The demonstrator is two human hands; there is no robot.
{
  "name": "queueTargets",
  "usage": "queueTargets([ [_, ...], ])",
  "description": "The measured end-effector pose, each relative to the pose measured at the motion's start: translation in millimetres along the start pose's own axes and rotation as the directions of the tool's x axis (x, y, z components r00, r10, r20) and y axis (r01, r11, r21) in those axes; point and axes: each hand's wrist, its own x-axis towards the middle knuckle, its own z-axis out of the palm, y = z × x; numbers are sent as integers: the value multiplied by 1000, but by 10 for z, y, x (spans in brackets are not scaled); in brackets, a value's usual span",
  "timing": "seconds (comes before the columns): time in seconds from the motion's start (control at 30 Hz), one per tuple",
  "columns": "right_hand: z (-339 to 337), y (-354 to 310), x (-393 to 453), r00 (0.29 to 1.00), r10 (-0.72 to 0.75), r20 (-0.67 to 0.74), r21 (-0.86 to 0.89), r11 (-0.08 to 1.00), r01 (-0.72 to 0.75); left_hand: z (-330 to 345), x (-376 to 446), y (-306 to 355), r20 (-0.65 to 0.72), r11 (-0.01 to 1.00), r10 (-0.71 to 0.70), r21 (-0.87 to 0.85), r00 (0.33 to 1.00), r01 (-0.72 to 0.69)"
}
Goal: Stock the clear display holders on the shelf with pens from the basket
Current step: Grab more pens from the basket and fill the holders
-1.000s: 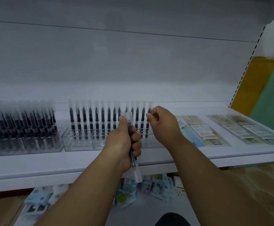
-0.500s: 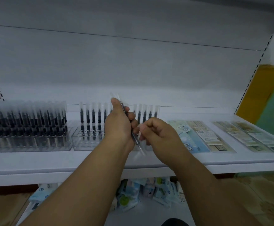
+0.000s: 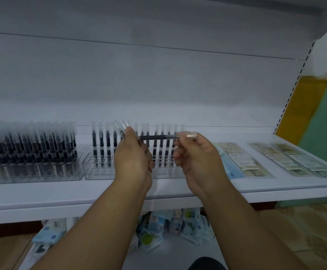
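My left hand (image 3: 132, 160) gripped spare pens (a small bunch) to feed from, while my right hand (image 3: 196, 152) pinched one pen (image 3: 158, 136) level between them, drawing it free, I judged, for the half-filled holder (image 3: 98, 170) just behind.
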Motion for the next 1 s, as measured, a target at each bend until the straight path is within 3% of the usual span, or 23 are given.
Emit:
queueTargets([
  [0.03, 24, -27, 44, 1000, 19, -7, 78, 997, -19, -7, -25, -37, 38, 1000, -18, 15, 999, 17],
  [0.1, 39, -75, 154, 1000, -9, -28, 74, 997, 11, -19, -67, -115, 95, 997, -55, 56, 994, 50],
  [0.2, -65, -182, 335, 966, -189, -176, -114, 979, 171, -58, -94, -186, 141, 995, -61, 81, 988, 50],
  [0.27, -209, -233, 446, 911, -312, -269, -331, 918, 217, -85, -90, -195, 137, 996, -70, 73, 988, 60],
  [0.37, -358, -162, 536, 906, -378, -189, -652, 739, 172, -93, -76, -218, 142, 994, -96, 57, 985, 89],
  [0.43, -371, -51, 560, 920, -382, -87, -764, 618, 184, -80, -77, -241, 158, 993, -106, 58, 982, 98],
  [0.7, -408, -8, 626, 895, -443, 42, -857, 444, 260, -69, -52, -273, 182, 992, -110, 75, 977, 98],
  [0.9, -435, 12, 726, 915, -399, 64, -855, 451, 257, -28, -75, -314, 212, 991, -126, 77, 969, 112],
  [1.0, -496, 118, 742, 956, -284, 70, -868, 454, 198, -38, -72, -317, 210, 990, -135, 75, 968, 122],
])
